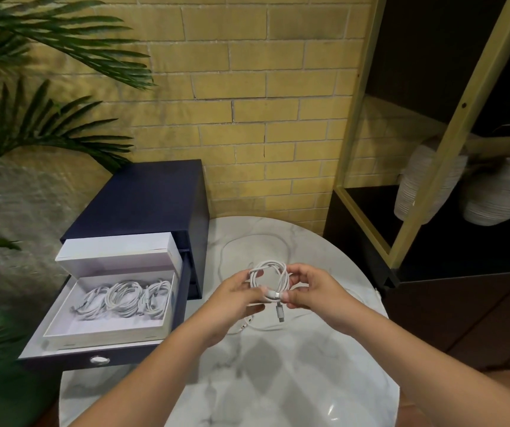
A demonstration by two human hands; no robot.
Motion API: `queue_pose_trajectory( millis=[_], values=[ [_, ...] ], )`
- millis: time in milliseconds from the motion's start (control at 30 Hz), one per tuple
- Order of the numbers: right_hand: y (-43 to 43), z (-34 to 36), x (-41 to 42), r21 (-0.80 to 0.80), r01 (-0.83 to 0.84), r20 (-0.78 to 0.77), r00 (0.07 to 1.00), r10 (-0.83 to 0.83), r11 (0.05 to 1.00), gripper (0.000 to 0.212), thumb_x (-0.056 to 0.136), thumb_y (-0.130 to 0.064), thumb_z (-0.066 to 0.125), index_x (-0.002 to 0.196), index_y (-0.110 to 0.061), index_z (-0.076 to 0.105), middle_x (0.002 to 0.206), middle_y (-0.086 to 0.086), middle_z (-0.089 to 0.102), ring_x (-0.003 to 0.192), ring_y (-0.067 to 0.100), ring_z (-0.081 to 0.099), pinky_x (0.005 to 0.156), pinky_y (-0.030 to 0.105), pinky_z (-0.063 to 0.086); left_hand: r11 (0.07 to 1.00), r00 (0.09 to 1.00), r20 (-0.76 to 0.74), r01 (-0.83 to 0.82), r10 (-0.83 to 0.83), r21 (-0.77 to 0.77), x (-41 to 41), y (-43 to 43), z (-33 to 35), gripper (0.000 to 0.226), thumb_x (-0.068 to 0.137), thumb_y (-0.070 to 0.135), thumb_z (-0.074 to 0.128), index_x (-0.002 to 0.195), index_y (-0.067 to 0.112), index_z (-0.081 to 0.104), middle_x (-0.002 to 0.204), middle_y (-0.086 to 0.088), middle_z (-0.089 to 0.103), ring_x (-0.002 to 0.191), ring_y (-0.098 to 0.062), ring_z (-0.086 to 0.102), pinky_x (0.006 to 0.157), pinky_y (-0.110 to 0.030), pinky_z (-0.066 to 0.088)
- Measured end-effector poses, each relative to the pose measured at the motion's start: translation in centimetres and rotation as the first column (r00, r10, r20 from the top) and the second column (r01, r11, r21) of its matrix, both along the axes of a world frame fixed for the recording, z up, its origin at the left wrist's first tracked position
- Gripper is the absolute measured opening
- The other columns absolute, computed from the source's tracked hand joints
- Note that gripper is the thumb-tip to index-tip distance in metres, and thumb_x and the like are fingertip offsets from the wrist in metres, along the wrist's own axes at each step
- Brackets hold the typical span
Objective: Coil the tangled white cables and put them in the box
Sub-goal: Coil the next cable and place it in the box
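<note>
Over the round white marble table, my left hand and right hand both pinch a small coiled white cable, with its plug dangling. A loose white cable loops on the table beyond. Farther left, an open white cardboard box in a dark blue drawer holds three coiled white cables.

We see soft, even indoor light, brightest on the brick wall. The counter carries a glare spot at its near edge and faint, soft-edged shadows. The shelf on the right lies dim. Wide-angle distortion bends the edges; the palm leaves on the left look smeared.
</note>
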State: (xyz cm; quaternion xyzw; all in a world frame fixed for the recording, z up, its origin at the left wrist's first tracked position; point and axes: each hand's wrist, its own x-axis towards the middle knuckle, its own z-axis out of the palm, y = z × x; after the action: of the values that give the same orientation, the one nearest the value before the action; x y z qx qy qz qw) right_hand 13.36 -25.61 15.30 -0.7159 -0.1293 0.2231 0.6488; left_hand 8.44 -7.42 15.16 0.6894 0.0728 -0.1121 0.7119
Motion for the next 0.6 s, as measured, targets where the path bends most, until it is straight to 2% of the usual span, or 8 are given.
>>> queue_pose_trajectory(
  millis=[67,200,300,433,600],
  values=[
    [-0.09,0.1,0.21,0.034,-0.01,-0.048,0.999,0.012,0.999,0.038,0.081,0.009,0.067,0.108,-0.017,0.062,0.091,0.009,0.056,0.072,0.015,0.065,0.068,0.022,0.054,0.999,0.999,-0.031,-0.033,0.033,-0.009,0.26,0.28,-0.03,0.025,0.099,0.014,0.05,0.122,0.014,0.06,0.105,-0.006,0.07,0.101,-0.016,0.065,0.095,-0.033,0.052],
    [-0.2,0.19,0.31,0.014,-0.031,-0.043,0.999,0.032,0.999,0.038,0.081,0.01,0.066,0.11,-0.014,0.062,0.089,0.008,0.056,0.073,0.015,0.064,0.068,0.022,0.055,0.999,0.998,-0.055,-0.037,0.038,0.008,0.45,0.65,-0.37,0.026,0.098,0.008,0.05,0.121,0.007,0.062,0.102,-0.009,0.068,0.095,-0.018,0.064,0.093,-0.028,0.053],
    [-0.25,0.11,0.31,0.018,-0.032,-0.048,0.998,0.033,0.999,0.036,0.081,0.011,0.066,0.108,-0.013,0.063,0.089,0.008,0.057,0.072,0.015,0.064,0.068,0.023,0.055,1.0,0.997,-0.071,-0.008,0.009,0.009,0.48,0.91,-0.44,0.026,0.096,0.007,0.054,0.121,0.009,0.063,0.105,-0.011,0.072,0.097,-0.019,0.066,0.095,-0.029,0.052],
    [-0.36,0.09,0.48,0.003,-0.021,-0.049,0.999,0.021,1.0,0.032,0.081,0.011,0.065,0.102,-0.013,0.063,0.088,0.008,0.058,0.073,0.016,0.064,0.069,0.023,0.056,1.0,0.997,-0.074,0.003,-0.004,-0.013,0.51,1.01,-0.23,0.03,0.09,0.006,0.063,0.119,0.013,0.06,0.097,-0.01,0.073,0.09,-0.018,0.067,0.097,-0.033,0.051],
    [-0.47,-0.22,0.53,0.018,-0.025,-0.073,0.997,0.026,1.0,0.031,0.081,0.012,0.065,0.105,-0.007,0.062,0.087,0.008,0.057,0.071,0.016,0.064,0.067,0.023,0.056,0.998,0.995,-0.083,0.061,-0.059,0.018,0.33,0.9,-0.03,0.029,0.089,0.006,0.064,0.117,0.011,0.061,0.108,-0.014,0.071,0.098,-0.023,0.066,0.103,-0.037,0.048]
  ],
)
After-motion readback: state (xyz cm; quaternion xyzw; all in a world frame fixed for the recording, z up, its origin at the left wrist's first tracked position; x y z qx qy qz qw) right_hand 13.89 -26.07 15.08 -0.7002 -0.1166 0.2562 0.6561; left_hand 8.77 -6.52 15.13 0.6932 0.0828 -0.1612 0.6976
